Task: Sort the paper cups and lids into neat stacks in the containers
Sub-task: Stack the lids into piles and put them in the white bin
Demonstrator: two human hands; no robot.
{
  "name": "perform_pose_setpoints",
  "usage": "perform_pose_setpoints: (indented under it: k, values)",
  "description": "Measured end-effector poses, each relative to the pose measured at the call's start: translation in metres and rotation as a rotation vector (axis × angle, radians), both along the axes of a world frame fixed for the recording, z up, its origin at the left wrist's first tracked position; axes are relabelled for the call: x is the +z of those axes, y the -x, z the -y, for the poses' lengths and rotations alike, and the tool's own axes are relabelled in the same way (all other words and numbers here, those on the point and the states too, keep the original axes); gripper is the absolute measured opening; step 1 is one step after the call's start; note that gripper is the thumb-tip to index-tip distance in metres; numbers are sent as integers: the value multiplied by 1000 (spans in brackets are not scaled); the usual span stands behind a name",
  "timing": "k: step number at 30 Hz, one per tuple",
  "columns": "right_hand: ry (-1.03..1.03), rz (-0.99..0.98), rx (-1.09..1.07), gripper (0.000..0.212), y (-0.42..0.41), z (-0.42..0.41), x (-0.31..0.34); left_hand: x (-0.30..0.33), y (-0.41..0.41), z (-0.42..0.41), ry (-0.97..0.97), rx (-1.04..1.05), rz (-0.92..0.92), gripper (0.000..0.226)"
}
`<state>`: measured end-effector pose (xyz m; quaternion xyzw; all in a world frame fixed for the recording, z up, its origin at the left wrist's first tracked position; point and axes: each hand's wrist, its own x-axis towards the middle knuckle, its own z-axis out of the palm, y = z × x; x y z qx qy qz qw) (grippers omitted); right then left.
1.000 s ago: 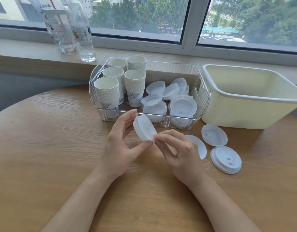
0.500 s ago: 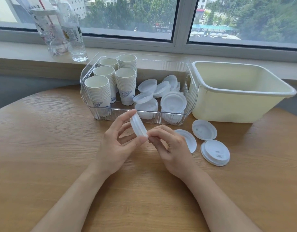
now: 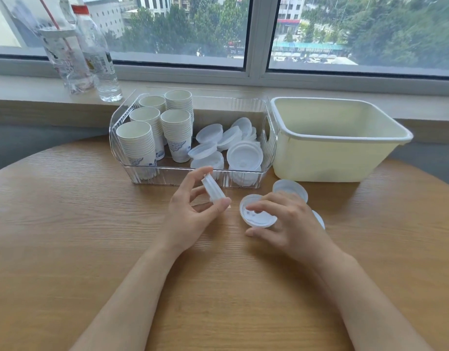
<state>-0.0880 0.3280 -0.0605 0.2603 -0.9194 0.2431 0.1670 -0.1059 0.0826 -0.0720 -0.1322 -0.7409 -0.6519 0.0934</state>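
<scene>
1. The left hand (image 3: 190, 214) holds a small stack of lids (image 3: 213, 187) on edge, its grip pinching the stack between thumb below and forefinger above; held this way the rims stay lined up and the open face is turned toward the other hand, ready, I judge, to take one more lid.

2. The right hand (image 3: 286, 221) has its grip curled round a single loose lid (image 3: 256, 211), fingers over the top and thumb under the near rim. The lid is tilted up off the bench (image 3: 66, 224), which suggests it is being lifted rather than pressed down.

3. Just beyond the right grip lies another lid (image 3: 290, 188) flat on the bench, and at the far side of the knuckles a sliver of one more shows (image 3: 319, 219); it may be a short stack, but the hand hides most of it.

4. Straight ahead of the left grip stands the clear container (image 3: 142, 178). Its left part holds paper cups (image 3: 176, 133) nested in upright columns, already neat. Its right part holds lids in the container (image 3: 243, 153), some stacked, several lying loose and tilted.

5. Beyond and to the right of the right grip sits the cream tub (image 3: 345, 158), with nothing visible inside.

6. My reading: lids are gathered in hand first so they go into the container as one tidy stack.
</scene>
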Motion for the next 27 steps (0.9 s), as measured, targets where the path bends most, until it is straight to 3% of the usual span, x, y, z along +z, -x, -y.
perform_pose_setpoints:
  k: [3, 7, 17, 27]
  values:
    - [-19, 103, -7, 27, 1, -11, -5, -4, -1, -2, 44, 1, 10, 67]
    - [50, 93, -15, 3, 2, -16, -5, -11, -7, -1, -3, -70, 40, 72]
    - [454, 99, -46, 8, -3, 2, -4, -12, -12, -7, 12, -91, -21, 79]
    - [498, 270, 133, 2, -7, 18, -12, -11, -16, -8, 9, -113, -21, 80]
